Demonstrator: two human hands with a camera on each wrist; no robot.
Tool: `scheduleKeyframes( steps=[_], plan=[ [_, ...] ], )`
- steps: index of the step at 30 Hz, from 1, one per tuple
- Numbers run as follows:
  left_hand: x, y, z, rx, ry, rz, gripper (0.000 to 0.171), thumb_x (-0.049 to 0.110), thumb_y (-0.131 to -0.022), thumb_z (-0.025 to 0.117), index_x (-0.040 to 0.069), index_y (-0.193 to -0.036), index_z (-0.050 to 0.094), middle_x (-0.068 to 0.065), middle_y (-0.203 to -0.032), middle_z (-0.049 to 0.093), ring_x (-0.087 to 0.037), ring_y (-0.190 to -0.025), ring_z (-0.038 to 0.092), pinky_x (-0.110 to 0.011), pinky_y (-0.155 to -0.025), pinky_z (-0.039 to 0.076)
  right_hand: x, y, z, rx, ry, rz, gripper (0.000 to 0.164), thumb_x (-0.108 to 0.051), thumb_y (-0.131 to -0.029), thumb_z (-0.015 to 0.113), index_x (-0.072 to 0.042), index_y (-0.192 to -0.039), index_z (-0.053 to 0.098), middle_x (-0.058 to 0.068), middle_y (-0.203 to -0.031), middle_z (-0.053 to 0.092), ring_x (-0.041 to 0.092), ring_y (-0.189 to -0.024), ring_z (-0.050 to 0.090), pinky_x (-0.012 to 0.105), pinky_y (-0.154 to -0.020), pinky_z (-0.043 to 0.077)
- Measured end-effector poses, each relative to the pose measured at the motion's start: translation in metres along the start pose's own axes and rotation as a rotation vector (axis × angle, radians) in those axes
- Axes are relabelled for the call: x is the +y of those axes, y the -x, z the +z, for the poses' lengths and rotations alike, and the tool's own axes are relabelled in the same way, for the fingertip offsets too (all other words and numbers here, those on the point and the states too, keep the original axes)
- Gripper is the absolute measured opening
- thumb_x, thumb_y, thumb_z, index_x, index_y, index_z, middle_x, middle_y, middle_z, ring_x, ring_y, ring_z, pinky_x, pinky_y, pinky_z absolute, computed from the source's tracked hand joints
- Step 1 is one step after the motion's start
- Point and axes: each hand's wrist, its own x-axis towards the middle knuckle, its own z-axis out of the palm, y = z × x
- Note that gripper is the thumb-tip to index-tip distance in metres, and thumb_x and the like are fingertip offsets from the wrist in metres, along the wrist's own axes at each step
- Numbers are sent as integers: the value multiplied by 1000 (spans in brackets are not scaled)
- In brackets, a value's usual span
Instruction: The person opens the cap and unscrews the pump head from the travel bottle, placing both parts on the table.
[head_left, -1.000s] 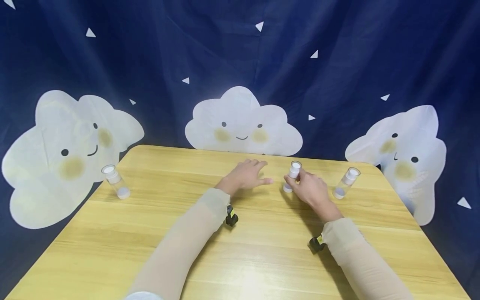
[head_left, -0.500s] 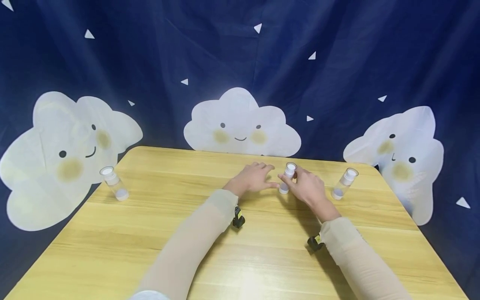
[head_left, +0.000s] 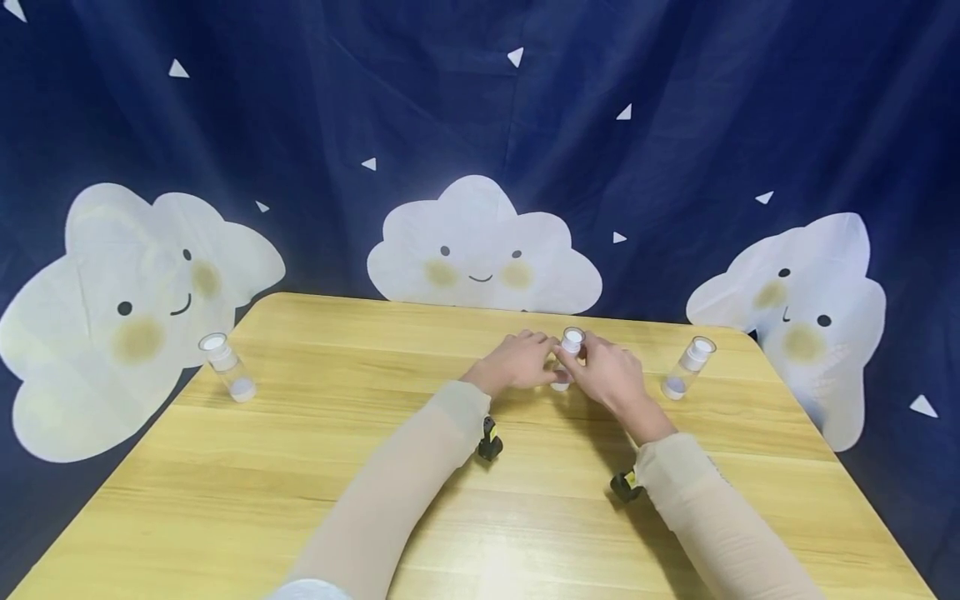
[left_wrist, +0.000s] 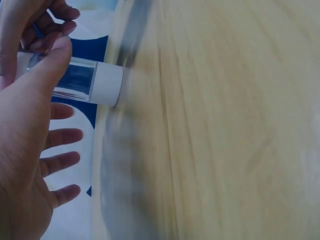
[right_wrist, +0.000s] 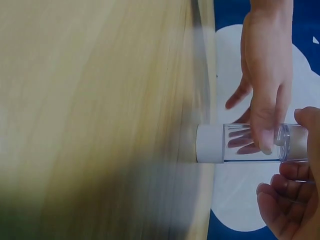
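Observation:
A clear bottle with a white base and white top (head_left: 573, 337) stands near the far side of the table. My right hand (head_left: 613, 377) pinches its upper part between thumb and fingers. From the left, my left hand (head_left: 523, 362) has come up to the same bottle. In the left wrist view, the left thumb (left_wrist: 59, 57) lies across the bottle (left_wrist: 107, 84), while the other fingers spread out straight beyond it. The right wrist view shows the left hand (right_wrist: 270, 75) with its thumb over the clear body and fingers behind, seen through the wall.
Two similar bottles stand on the wooden table (head_left: 300, 467): one bottle (head_left: 232, 369) at the far left, another bottle (head_left: 688, 369) right of my right hand. A dark blue curtain (head_left: 315, 108) printed with white clouds hangs behind the table.
My left hand has moved right until it reaches the bottle. The right hand has shifted slightly left with the bottle in its grip. The two outer bottles stand where they were.

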Motion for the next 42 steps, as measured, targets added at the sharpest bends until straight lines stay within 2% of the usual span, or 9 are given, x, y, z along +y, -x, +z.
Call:
scheduleKeyframes(
  steps=[5,12,17,20,28,32,35,42],
  plan=[
    [-3,2,2,-2,17,30,65,63,-90,55,23,-141,52,-4,-143,50,-25,-130,43,-49,-107,36,-8,2,0,-15,-14,-15,56,-68,-91,48,-13,-89,59,2,-76,61,26,-67,58,42,-54,43],
    [-11,12,1,2,57,74,51,58,-91,59,21,-126,64,-1,-133,58,-20,-124,47,-44,-107,36,-20,4,2,-32,-11,-51,52,-66,-92,48,-16,-86,57,0,-72,57,23,-64,55,39,-52,41],
    [-18,21,0,10,58,91,49,58,-91,58,20,-120,67,-1,-129,60,-21,-123,49,-40,-108,35,-28,5,5,-27,-17,-72,51,-67,-91,47,-17,-84,55,-1,-72,56,22,-63,54,38,-53,40],
    [-22,27,-1,10,73,94,49,58,-91,59,21,-122,66,-2,-129,61,-21,-123,49,-39,-109,34,-33,5,8,-23,-26,-87,50,-67,-91,49,-17,-84,55,-2,-73,55,21,-64,53,38,-54,40],
    [-33,42,-5,26,101,125,51,55,-91,60,15,-121,66,-2,-121,65,-21,-119,52,-35,-107,35,-46,8,12,-5,-32,-178,48,-58,-93,54,-11,-94,61,1,-82,56,22,-72,55,41,-61,47],
    [-37,48,-4,34,104,138,46,54,-91,60,16,-117,67,-2,-119,65,-21,-117,53,-34,-105,37,-51,8,14,-19,-40,-213,51,-57,-93,54,-7,-104,62,2,-83,54,22,-74,54,40,-64,47],
    [-40,53,-5,31,110,128,50,54,-91,61,15,-121,66,-3,-120,64,-21,-115,53,-34,-104,39,-55,9,16,-29,-62,-230,56,-58,-93,53,-6,-113,62,1,-85,53,21,-74,53,39,-66,47],
    [-44,67,-8,29,65,143,47,53,-91,61,16,-120,66,-3,-118,65,-21,-114,53,-35,-103,39,-64,12,20,-32,-105,-259,57,-61,-93,51,-8,-111,63,0,-85,54,19,-75,54,36,-68,48]
  ],
)
